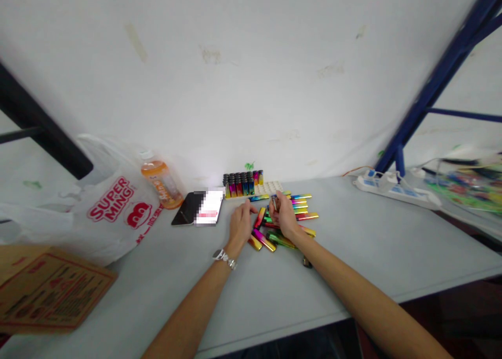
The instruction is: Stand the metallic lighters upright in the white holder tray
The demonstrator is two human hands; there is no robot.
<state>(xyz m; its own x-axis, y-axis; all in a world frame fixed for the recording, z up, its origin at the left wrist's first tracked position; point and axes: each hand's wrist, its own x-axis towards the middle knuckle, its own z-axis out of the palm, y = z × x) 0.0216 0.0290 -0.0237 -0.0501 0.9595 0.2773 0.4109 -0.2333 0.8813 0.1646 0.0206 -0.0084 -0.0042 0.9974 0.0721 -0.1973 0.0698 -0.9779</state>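
Note:
Several shiny multicoloured tubes [264, 240] lie in a loose pile on the grey table [157, 285]. Behind them a white rack [273, 187] holds rows of upright coloured tubes with dark tops [239, 184] on its left part. My left hand [240, 224], with a silver watch at the wrist, rests at the pile's left side; its fingers are close together, and whether anything is between them is hidden. My right hand [285, 216] is closed over the pile's middle, its fingers curled round a small dark, shiny piece too small to name.
A phone or tablet [190, 209] lies left of the rack, beside an orange drink bottle [161, 181]. Farther left are a white plastic bag [113, 207] and a cardboard box [55, 291]. A power strip [396, 190] lies at the right by a blue metal post [431, 76].

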